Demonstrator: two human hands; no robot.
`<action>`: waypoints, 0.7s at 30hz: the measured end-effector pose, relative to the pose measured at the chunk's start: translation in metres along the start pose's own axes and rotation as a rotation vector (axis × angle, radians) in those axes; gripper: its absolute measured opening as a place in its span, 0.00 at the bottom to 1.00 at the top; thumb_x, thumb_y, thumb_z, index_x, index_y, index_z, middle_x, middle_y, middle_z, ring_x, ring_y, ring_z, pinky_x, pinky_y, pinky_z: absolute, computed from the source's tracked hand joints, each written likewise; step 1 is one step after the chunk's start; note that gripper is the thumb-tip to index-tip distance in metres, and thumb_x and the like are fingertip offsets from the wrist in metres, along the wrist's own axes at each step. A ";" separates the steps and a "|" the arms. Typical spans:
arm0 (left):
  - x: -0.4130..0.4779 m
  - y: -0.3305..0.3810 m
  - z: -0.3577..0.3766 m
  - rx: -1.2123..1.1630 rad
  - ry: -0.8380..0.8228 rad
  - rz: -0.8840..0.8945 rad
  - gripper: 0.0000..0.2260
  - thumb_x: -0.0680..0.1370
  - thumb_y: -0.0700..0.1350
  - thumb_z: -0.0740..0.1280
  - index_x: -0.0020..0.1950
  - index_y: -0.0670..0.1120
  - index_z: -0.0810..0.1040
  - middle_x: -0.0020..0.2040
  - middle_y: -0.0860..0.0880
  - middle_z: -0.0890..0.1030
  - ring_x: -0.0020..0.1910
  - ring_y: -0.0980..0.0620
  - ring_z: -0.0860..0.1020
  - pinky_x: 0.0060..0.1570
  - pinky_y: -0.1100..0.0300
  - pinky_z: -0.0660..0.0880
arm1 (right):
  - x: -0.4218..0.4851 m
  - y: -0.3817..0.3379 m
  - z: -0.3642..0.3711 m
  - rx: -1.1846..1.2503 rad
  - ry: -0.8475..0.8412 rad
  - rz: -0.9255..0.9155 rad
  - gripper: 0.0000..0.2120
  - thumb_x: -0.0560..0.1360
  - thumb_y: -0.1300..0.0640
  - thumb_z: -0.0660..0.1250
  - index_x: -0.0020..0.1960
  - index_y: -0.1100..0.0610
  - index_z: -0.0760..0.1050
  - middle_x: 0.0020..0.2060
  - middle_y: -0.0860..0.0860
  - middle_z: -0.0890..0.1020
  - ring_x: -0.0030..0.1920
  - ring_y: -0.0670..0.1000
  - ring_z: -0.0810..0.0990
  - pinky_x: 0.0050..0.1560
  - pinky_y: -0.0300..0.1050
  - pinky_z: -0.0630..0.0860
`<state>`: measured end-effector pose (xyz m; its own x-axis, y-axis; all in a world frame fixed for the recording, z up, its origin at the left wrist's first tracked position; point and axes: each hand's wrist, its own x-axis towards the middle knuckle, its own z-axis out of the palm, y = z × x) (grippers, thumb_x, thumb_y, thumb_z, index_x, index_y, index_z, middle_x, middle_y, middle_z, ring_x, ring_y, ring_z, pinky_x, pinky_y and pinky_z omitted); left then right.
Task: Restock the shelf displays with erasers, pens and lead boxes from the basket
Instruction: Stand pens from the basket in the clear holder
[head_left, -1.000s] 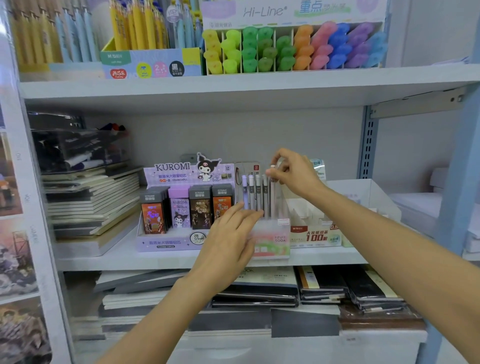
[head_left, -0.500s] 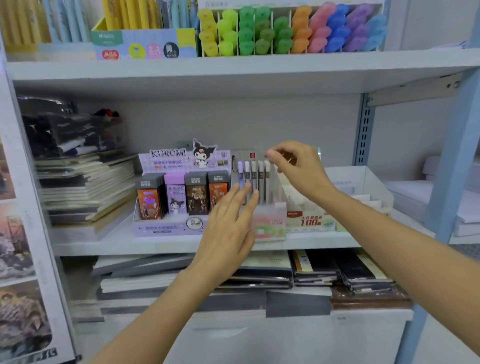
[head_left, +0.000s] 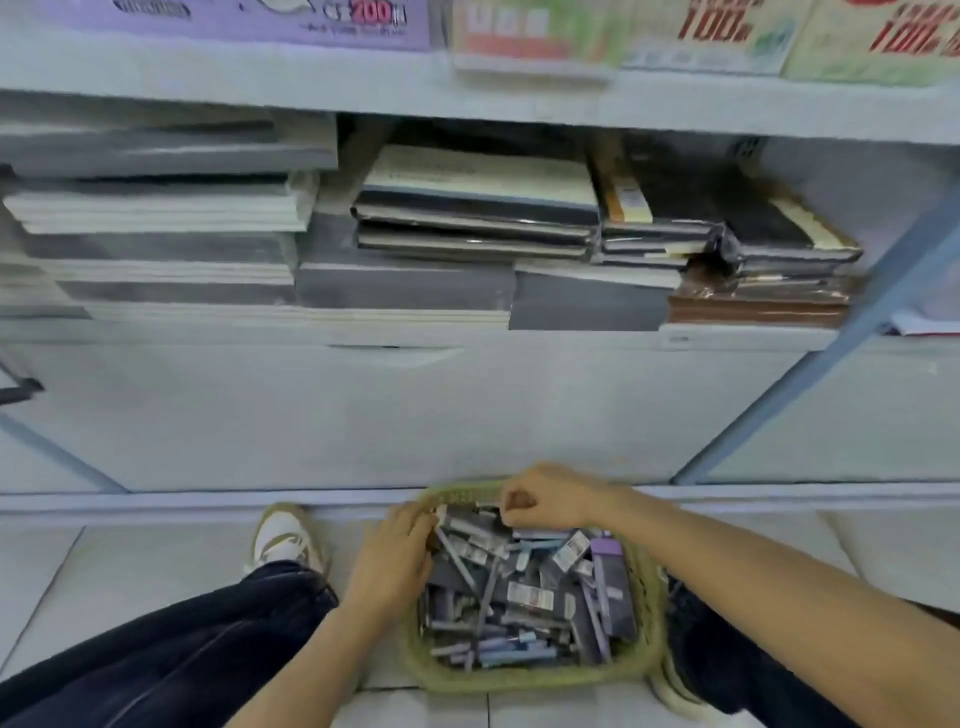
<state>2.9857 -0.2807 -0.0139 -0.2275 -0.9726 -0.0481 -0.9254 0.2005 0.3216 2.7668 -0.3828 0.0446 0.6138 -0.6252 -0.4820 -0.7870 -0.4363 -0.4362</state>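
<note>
A green woven basket (head_left: 519, 682) stands on the floor between my feet. It is filled with a jumble of several pens, lead boxes and erasers (head_left: 524, 597), mostly grey and purple. My left hand (head_left: 397, 553) reaches in at the basket's left side, its fingertips on the items near the far left corner. My right hand (head_left: 545, 496) hovers over the far rim with the fingers curled into a loose fist; nothing shows in it. The picture is blurred. The bottoms of the shelf displays (head_left: 234, 21) show only at the top edge.
Stacks of notebooks (head_left: 478, 208) fill the shelf below the displays. Under them is a white cabinet front (head_left: 415, 415). A blue shelf upright (head_left: 831, 358) slants down at the right. My left shoe (head_left: 285, 535) and dark trouser leg (head_left: 182, 649) lie left of the basket.
The view has dropped from the pen display to the floor. Both hands have left the shelf and come down to the basket.
</note>
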 end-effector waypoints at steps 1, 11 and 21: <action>-0.007 -0.007 0.017 0.026 -0.082 -0.018 0.21 0.81 0.41 0.57 0.74 0.44 0.64 0.77 0.45 0.61 0.74 0.46 0.63 0.67 0.54 0.65 | 0.005 0.015 0.024 0.037 -0.050 0.057 0.11 0.79 0.51 0.65 0.56 0.56 0.78 0.51 0.53 0.82 0.48 0.53 0.80 0.48 0.46 0.74; -0.025 -0.021 0.060 -0.015 -0.124 -0.030 0.20 0.77 0.37 0.66 0.69 0.36 0.72 0.71 0.39 0.70 0.74 0.39 0.64 0.70 0.45 0.66 | 0.016 0.038 0.162 -0.216 0.053 -0.001 0.17 0.77 0.47 0.66 0.57 0.59 0.77 0.62 0.56 0.70 0.60 0.57 0.71 0.50 0.49 0.70; -0.029 -0.029 0.057 -0.075 -0.094 0.029 0.21 0.80 0.39 0.61 0.74 0.40 0.67 0.77 0.45 0.61 0.78 0.47 0.52 0.77 0.54 0.51 | 0.016 0.012 0.173 -0.226 -0.062 -0.125 0.22 0.76 0.57 0.67 0.69 0.58 0.69 0.60 0.56 0.72 0.58 0.58 0.73 0.54 0.53 0.73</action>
<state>3.0022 -0.2515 -0.0755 -0.2842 -0.9505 -0.1254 -0.8938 0.2153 0.3934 2.7780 -0.2858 -0.0994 0.7040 -0.5195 -0.4842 -0.6948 -0.6450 -0.3181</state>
